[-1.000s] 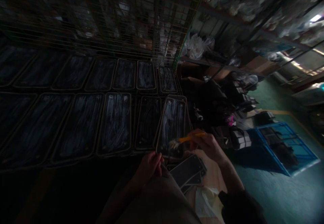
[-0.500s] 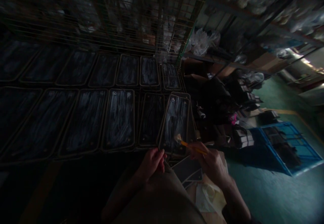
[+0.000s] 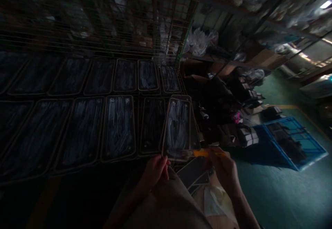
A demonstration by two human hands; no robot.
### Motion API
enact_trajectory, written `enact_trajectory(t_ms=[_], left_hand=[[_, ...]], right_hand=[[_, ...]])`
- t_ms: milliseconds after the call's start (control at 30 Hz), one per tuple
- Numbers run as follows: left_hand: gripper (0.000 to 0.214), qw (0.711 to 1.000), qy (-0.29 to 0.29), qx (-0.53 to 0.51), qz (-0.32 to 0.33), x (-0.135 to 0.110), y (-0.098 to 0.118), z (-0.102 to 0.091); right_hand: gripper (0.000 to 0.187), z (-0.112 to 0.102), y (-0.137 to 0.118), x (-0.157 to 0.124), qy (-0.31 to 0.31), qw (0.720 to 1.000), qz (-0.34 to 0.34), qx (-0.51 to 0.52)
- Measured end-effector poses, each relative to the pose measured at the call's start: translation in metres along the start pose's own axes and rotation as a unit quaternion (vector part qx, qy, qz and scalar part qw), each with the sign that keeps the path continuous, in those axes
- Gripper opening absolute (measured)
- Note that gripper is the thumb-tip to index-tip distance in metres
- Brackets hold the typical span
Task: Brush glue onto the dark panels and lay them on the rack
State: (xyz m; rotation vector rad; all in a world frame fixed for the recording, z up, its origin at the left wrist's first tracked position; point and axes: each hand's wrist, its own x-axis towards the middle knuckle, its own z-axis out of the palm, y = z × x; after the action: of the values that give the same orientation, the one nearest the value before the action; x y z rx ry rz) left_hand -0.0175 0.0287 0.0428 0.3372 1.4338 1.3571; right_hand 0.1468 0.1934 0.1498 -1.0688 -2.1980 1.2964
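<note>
My right hand point(image 3: 222, 165) is closed around the yellow handle of a brush point(image 3: 204, 152). Its bristles, smeared by motion, lie at the near end of a dark rectangular panel point(image 3: 177, 122) with rounded corners and streaky whitish coating. My left hand point(image 3: 156, 168) pinches the panel's near left corner between thumb and fingers. This panel sits slightly turned on top of another dark panel, whose edge shows at the right. Just left is a darker panel point(image 3: 153, 125) with little coating, and beyond it a heavily streaked panel point(image 3: 119, 125).
Two rows of similar coated panels point(image 3: 85, 129) run off to the left. Behind them rises a wire mesh rack point(image 3: 124, 46). At right stand dark stacked goods point(image 3: 247, 135) and a blue-framed crate point(image 3: 290, 142) on the green floor. Below my right hand are loose grey panels point(image 3: 192, 171).
The brush has moved from the panel's lower middle down to its near edge, and its handle now lies more level. My left hand keeps its corner hold. The view has shifted slightly.
</note>
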Motion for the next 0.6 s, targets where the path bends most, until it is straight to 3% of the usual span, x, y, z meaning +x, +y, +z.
enact_trajectory(t_ms=[100,233,400,467,600], left_hand=[[0.044,1.000,0.028,0.005,-0.008,-0.003,0.008,0.003],[0.050,0.994,0.104,-0.015,-0.009,-0.004,0.017,0.008],[0.057,0.987,0.145,-0.059,0.035,0.001,0.024,0.010],[0.060,0.986,0.136,-0.094,0.012,0.000,0.036,0.010],[0.054,0.988,0.034,-0.141,-0.052,-0.007,0.078,0.005]], right_hand=[[0.026,-0.010,0.001,0.003,0.075,0.996,-0.033,-0.028],[0.027,-0.005,0.010,0.011,0.163,0.979,-0.098,-0.074],[0.030,0.016,0.042,0.039,0.150,0.966,-0.181,-0.106],[0.031,0.020,0.054,0.052,0.151,0.964,-0.186,-0.113],[0.030,0.022,0.075,0.066,0.163,0.961,-0.187,-0.123]])
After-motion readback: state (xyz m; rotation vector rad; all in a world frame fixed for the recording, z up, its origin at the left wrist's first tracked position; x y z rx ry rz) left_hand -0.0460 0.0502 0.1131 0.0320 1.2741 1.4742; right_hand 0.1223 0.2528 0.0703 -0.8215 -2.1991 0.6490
